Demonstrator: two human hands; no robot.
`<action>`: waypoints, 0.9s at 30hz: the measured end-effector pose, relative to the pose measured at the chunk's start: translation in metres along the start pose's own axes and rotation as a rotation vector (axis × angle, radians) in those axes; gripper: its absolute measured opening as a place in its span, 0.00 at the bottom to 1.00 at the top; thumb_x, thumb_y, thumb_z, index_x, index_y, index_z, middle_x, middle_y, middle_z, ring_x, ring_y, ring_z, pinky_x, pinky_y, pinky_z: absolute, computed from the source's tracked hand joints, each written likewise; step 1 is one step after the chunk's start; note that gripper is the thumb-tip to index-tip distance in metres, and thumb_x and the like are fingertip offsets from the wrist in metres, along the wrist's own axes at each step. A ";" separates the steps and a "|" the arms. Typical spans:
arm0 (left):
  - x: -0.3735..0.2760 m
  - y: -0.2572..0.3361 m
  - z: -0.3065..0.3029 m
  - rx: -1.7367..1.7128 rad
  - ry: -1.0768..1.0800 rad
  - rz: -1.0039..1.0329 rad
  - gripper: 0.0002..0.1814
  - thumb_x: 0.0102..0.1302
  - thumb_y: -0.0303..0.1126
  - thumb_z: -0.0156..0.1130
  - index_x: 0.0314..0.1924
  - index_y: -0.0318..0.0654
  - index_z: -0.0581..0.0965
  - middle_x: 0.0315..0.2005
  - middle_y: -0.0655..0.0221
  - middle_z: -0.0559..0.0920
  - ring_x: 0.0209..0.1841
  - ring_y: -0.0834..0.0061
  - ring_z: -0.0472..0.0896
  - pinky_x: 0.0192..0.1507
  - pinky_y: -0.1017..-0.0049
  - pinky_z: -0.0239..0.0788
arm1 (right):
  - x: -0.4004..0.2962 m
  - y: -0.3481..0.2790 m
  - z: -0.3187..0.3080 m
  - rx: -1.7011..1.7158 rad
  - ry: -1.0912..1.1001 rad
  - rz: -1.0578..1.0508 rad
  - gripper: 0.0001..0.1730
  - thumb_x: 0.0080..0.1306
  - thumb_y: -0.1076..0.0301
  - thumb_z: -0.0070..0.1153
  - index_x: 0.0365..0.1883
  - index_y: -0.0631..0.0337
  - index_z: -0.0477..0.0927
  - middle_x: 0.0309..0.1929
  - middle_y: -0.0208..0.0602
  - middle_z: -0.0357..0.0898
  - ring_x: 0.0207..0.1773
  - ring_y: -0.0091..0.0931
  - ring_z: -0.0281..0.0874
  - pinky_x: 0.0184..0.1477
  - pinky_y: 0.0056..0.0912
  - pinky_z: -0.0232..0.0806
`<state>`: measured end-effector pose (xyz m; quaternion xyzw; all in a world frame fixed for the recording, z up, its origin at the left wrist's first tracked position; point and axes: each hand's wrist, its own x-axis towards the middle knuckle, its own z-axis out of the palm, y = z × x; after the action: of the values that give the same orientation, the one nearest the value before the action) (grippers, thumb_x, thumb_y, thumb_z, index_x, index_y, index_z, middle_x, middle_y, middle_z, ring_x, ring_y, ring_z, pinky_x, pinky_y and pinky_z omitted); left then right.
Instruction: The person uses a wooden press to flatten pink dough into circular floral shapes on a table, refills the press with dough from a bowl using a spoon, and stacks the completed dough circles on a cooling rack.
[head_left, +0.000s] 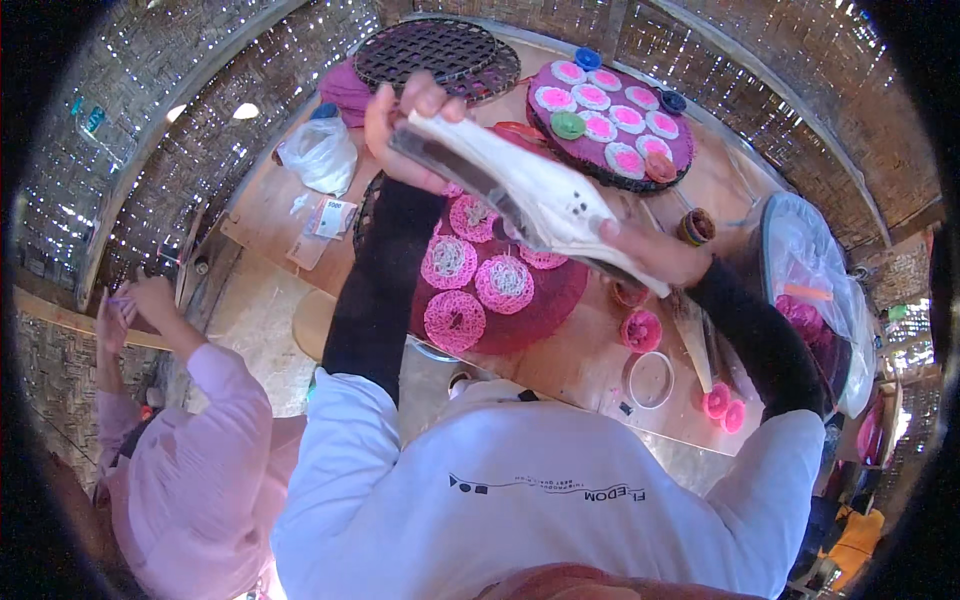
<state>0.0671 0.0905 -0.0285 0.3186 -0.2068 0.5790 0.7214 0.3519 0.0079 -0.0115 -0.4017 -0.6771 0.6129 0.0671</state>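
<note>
Both my hands hold a long white pouch-like item (517, 180) with a dark, shiny side, raised at a slant above the table. My left hand (416, 131) grips its upper left end, fingers curled over the top edge. At the lower right end is my right hand (660, 251), its thumb lying on the white face. Below the item, lacy pink discs (454, 321), some with white centres, lie on a round dark red mat (525, 330). The item and my left arm hide part of that mat.
A round purple-covered tray (607, 154) bears several pink-and-white discs. Woven lattice trays (427, 52) lie behind. A white plastic bag (321, 154), a pink cup (641, 331) and a white ring (650, 380) rest on the wooden table (555, 382). At left, a co-worker's hands (131, 307) are raised.
</note>
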 end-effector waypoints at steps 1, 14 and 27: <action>0.009 -0.001 0.009 0.004 0.012 -0.028 0.16 0.62 0.47 0.43 0.23 0.46 0.61 0.24 0.72 0.72 0.36 0.68 0.73 0.37 0.65 0.67 | -0.004 -0.010 -0.001 0.003 0.002 0.000 0.39 0.61 0.34 0.34 0.49 0.62 0.71 0.37 0.30 0.74 0.35 0.16 0.69 0.33 0.18 0.63; 0.016 -0.053 -0.047 -0.015 0.104 -0.096 0.14 0.61 0.44 0.47 0.21 0.47 0.63 0.19 0.78 0.68 0.31 0.76 0.73 0.38 0.66 0.67 | -0.007 -0.018 -0.017 0.150 0.080 0.126 0.34 0.68 0.46 0.33 0.60 0.66 0.58 0.56 0.32 0.64 0.55 0.18 0.61 0.58 0.18 0.54; 0.048 -0.033 -0.054 -0.001 0.079 -0.079 0.14 0.62 0.47 0.46 0.26 0.47 0.64 0.22 0.78 0.71 0.30 0.76 0.73 0.39 0.66 0.65 | 0.017 0.006 -0.048 -0.038 0.247 0.058 0.35 0.62 0.35 0.34 0.41 0.62 0.72 0.26 0.29 0.72 0.24 0.17 0.67 0.24 0.20 0.62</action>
<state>0.1070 0.1575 -0.0420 0.3031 -0.1657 0.5623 0.7513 0.3713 0.0552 -0.0126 -0.4948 -0.6631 0.5476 0.1247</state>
